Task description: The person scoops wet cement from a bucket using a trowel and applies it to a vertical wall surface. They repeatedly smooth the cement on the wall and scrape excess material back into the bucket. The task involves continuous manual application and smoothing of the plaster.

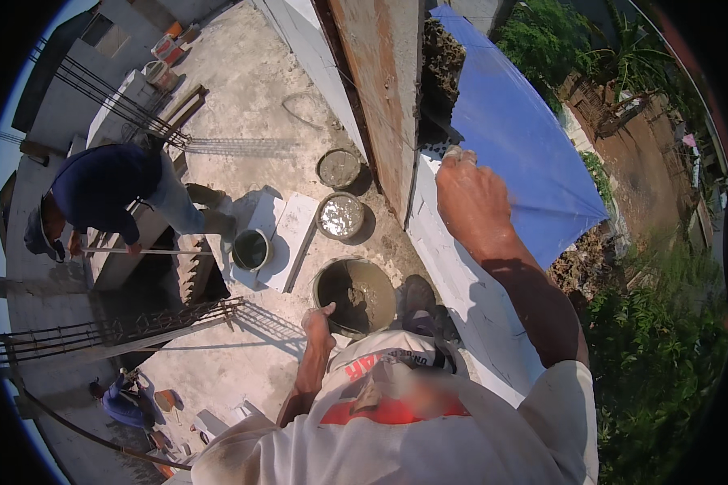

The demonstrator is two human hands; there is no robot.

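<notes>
My left hand (319,330) grips the rim of a large round tub (319,283), its thumb over the edge. Wet grey mortar (374,293) lies inside the tub. My right arm reaches out over the white wall (453,271). My right hand (476,198) is closed, knuckles up, at the wall's top beside an upright weathered board (384,89). A dark, speckled edge shows at its fingertips, but I cannot make out what it holds. Two smaller buckets stand beyond the tub, one with grey mortar (339,168), one with shiny liquid (341,216).
A dark bucket (251,250) stands by white panels (287,242). At left a person in dark blue (109,186) bends over a floor opening with a long rod. Rebar cages (121,327) jut in. Another person (125,404) is lower left. Blue tarp (510,129) lies beyond the wall.
</notes>
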